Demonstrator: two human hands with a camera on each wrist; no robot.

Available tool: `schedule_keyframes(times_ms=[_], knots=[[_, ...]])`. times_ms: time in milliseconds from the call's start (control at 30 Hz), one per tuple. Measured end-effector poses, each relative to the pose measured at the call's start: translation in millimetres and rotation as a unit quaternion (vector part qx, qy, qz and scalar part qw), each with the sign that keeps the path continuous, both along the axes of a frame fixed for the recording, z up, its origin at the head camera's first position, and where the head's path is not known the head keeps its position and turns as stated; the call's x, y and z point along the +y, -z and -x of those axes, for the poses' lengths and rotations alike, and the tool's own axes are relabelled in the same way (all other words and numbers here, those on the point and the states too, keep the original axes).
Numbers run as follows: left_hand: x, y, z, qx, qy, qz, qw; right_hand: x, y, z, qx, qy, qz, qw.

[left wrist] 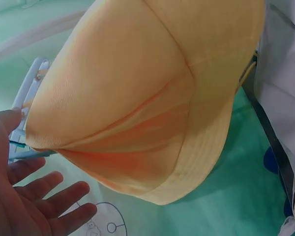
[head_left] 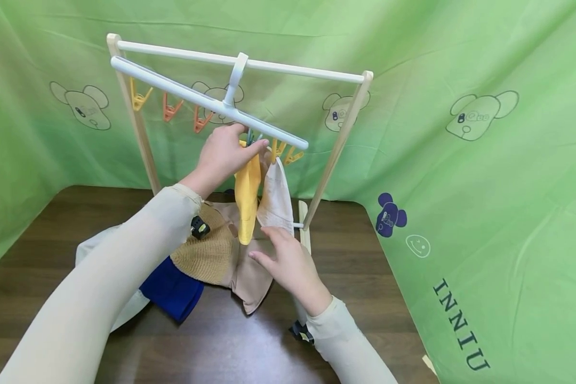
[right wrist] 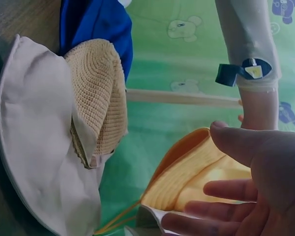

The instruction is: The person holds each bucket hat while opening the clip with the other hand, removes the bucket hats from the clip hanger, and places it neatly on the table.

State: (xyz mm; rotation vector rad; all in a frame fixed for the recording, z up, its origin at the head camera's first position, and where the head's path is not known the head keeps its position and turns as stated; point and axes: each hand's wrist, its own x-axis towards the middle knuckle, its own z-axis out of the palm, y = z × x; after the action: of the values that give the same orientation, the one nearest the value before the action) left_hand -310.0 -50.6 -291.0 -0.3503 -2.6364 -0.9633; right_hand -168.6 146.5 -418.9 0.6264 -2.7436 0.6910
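Fingers spread, the left hand (head_left: 225, 152) is at a teal plastic clip (head_left: 250, 137); the right hand (head_left: 293, 265), fingers parted, is lower. From the clip, under a pale-blue bar hanger (head_left: 173, 85), hangs a yellow cloth hat (head_left: 247, 194), narrow in head view, broad-brimmed in left wrist view.

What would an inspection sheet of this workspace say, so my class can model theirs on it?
Surface: brown table, partly covered.
Job's things: yellow hat and white hat hang from clips on the hanger, which is hooked over the rack.
Clutter: woven hat, beige cloth and blue cloth, overlapping on the table.
Grippers: left hand beside the yellow hat's top; right hand near the white hat's lower edge, contact unclear.
Cables: nothing seen.
Surroundings: green curtain with printed animal faces.
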Motion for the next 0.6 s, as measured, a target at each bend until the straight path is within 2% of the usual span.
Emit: schedule_keyframes(times_ms=[133, 333, 600], knots=[[2.4, 1.1, -1.1, 0.016, -0.012, 0.002, 0.9998, -4.0, 3.4, -0.3, 0.005, -0.007, 0.011, 0.9999], [5.1, 3.0, 0.4, 0.016, -0.028, 0.001, 0.9995, -8.0, 9.4, 0.4, 0.011, -0.009, 0.015, 0.9998], [9.0, 1.2, 0.6, 0.024, -0.043, -0.005, 0.9988, -9.2, 9.9, 3.0, 0.019, -0.011, 0.025, 0.9994]])
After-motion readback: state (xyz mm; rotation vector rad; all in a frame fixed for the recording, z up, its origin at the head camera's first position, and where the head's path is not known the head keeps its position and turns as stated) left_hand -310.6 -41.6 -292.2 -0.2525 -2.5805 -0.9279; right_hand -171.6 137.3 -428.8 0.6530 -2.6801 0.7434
